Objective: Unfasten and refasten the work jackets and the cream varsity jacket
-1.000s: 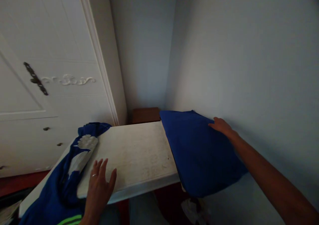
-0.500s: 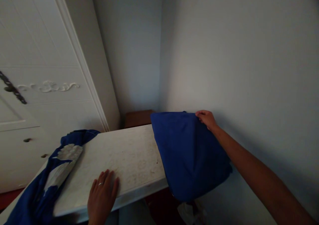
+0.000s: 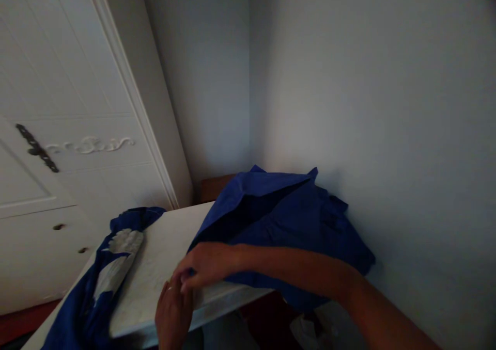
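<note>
A plain blue cloth (image 3: 287,221) lies over the right end of the white board (image 3: 166,241), its upper layer folded back toward the left. My right hand (image 3: 209,262) reaches across it with fingers closed, pinching the cloth's left edge. Directly below is my left hand (image 3: 174,308), a ring on one finger, resting at the board's front edge. Its fingers look extended, though my right hand covers their tips, and the two hands touch or overlap. Another blue cloth with a white pattern (image 3: 116,257) drapes over the board's left side.
A white wardrobe (image 3: 93,92) with dark metal handles stands at the left. Grey walls (image 3: 349,92) meet in the corner behind. A brown box-like object (image 3: 215,187) sits behind the board. Something white and crumpled (image 3: 306,329) lies below, on a red surface.
My right hand has swung left and toward me from the cloth's far edge, bringing cloth along. The cloth now spreads farther left and folds open. My left hand has shifted slightly right in view.
</note>
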Tool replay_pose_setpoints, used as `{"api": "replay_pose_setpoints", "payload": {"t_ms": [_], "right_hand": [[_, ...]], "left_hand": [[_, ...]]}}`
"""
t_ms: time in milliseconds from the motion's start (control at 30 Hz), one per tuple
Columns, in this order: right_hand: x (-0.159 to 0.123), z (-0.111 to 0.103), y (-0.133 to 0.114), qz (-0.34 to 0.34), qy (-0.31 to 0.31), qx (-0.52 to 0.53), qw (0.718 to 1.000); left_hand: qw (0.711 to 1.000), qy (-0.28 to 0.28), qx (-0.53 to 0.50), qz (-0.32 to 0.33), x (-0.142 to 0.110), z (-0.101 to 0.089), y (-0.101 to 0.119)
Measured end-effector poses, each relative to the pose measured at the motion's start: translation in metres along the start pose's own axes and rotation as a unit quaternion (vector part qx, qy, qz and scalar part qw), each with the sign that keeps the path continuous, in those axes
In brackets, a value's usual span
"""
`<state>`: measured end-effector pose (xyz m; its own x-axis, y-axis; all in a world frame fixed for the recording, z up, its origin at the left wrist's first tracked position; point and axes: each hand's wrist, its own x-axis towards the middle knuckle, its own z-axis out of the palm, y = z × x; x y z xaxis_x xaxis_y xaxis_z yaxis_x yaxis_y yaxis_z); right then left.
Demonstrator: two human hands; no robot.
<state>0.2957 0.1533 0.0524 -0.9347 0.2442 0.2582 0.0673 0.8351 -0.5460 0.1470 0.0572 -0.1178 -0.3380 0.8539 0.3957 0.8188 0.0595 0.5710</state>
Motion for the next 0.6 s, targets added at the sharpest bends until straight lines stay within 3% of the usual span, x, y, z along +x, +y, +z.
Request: {"api": "replay_pose_setpoints", "payload": {"t_ms": [67, 133, 233, 300, 367, 433, 533, 600], "right_hand": [[-0.016, 0.030, -0.006, 0.000, -0.039, -0.047, 0.998], [-0.042, 0.035, -0.013, 0.000, -0.023, -0.037, 0.999], [-0.084, 0.012, -0.028, 0.026, 0.037, 0.025, 0.999], [-0.112, -0.010, -0.034, 0.078, 0.137, 0.042, 0.987], [-0.140, -0.032, -0.029, 0.126, 0.276, 0.000, 0.953], [-0.169, -0.053, -0.014, 0.185, 0.375, -0.122, 0.900], [-0.210, -0.078, 0.016, 0.356, 0.375, -0.272, 0.811], [-0.227, -0.084, 0.031, 0.438, 0.327, -0.283, 0.788]], "left_hand": [[0.992, -0.017, -0.089, -0.088, -0.002, -0.011, 0.001], [0.979, -0.036, -0.142, -0.142, -0.005, -0.020, -0.001], [0.983, -0.054, -0.144, -0.100, -0.009, -0.024, -0.007], [0.989, -0.050, -0.131, -0.052, -0.010, -0.021, -0.011], [0.992, -0.037, -0.120, -0.032, -0.010, -0.017, -0.011], [0.993, -0.023, -0.109, -0.035, -0.009, -0.015, -0.008], [0.995, -0.014, -0.090, -0.043, -0.006, -0.014, -0.001], [0.995, -0.016, -0.085, -0.051, -0.005, -0.015, 0.002]]}}
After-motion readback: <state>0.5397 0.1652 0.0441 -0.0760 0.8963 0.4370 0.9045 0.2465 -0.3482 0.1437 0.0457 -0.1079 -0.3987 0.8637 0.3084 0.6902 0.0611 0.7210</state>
